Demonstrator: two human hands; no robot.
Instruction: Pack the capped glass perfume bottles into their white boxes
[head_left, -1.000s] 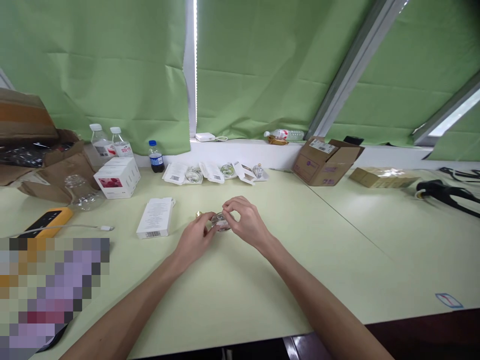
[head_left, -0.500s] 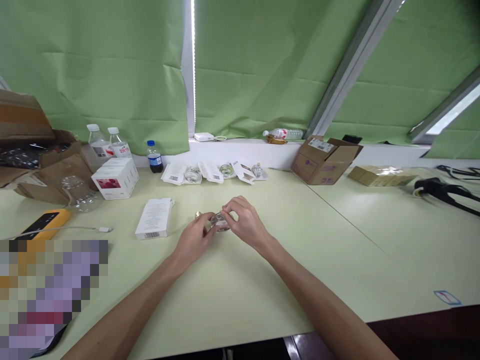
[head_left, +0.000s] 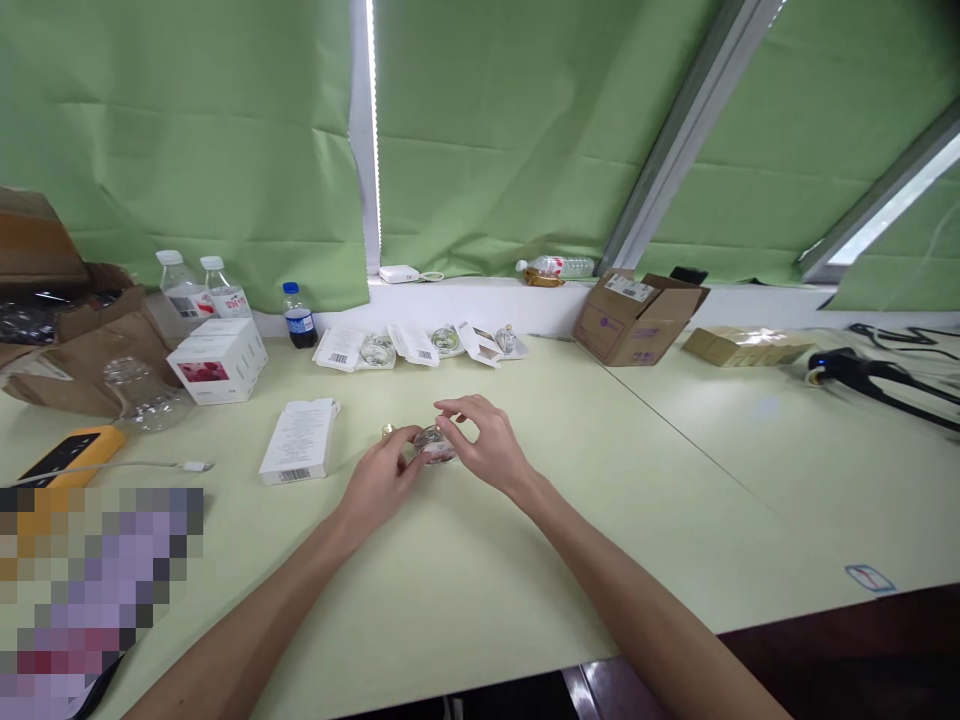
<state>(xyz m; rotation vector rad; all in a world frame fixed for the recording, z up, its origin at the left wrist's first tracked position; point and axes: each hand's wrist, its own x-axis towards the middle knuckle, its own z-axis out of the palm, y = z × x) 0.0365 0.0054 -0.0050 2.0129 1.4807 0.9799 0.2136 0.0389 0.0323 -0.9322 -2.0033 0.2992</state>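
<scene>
My left hand [head_left: 380,474] is closed round the side of a small round glass bottle [head_left: 433,447], likely a perfume bottle, on the table. Above the bottle's top is my right hand [head_left: 484,440], its index finger and thumb apart; the thumb tip is close to the bottle neck, and I cannot tell whether it touches. A small gold cap [head_left: 388,430] lies just beyond my left fingers. Left of my hands rests a white carton [head_left: 300,440] with fine print and a barcode.
Along the back stand opened white packs [head_left: 375,350] with glass bottles, a blue-capped bottle [head_left: 300,318] and a cardboard box [head_left: 630,325]. A white box [head_left: 217,362], clear plastic jar [head_left: 142,395] and yellow device [head_left: 71,455] are at left. A gold box [head_left: 746,347] lies at right.
My right index finger has lifted away from the bottle's top, so finger and thumb have parted. My left hand keeps hold of the bottle. The view has shifted slightly to the right.
</scene>
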